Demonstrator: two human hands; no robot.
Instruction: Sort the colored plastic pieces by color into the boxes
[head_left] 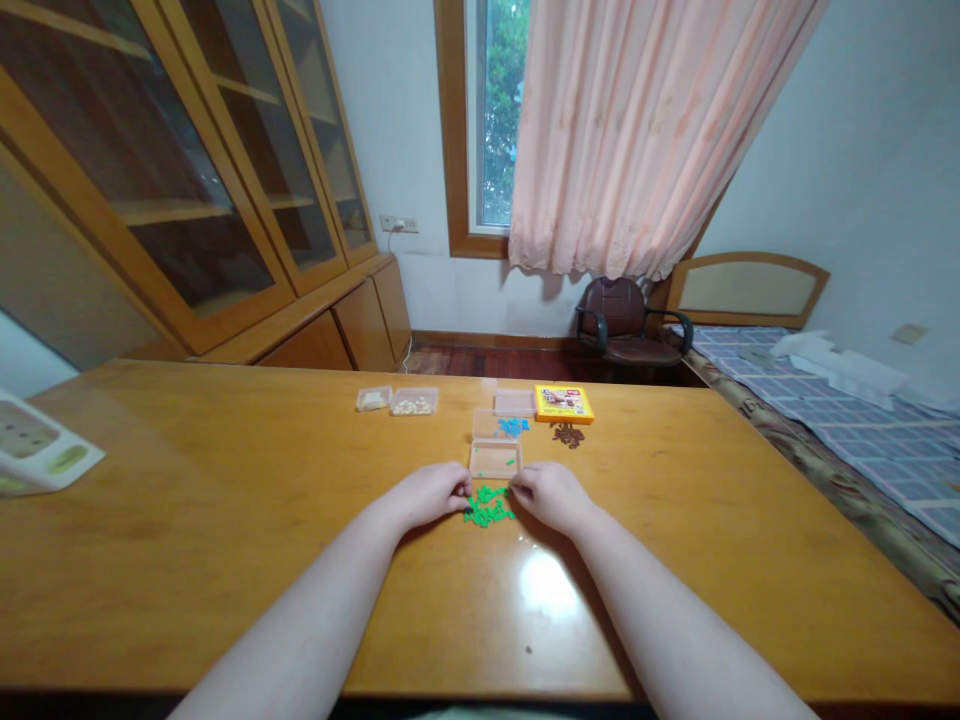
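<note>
A heap of small green pieces (488,506) lies on the wooden table (225,520) between my two hands. My left hand (431,493) rests at the heap's left edge, fingers curled in a pinch on green pieces. My right hand (551,494) rests at the heap's right edge, fingers also curled in a pinch at the pieces. Just behind the heap stands a small clear plastic box (494,458) with its lid up and a few green pieces inside.
Further back lie a blue pile of pieces (514,427), a brown pile (568,434), a clear lid (514,402), a yellow box (562,403) and two small clear boxes (397,401). A white device (37,455) sits at the left edge. A chair (630,325) and bed (847,400) stand beyond.
</note>
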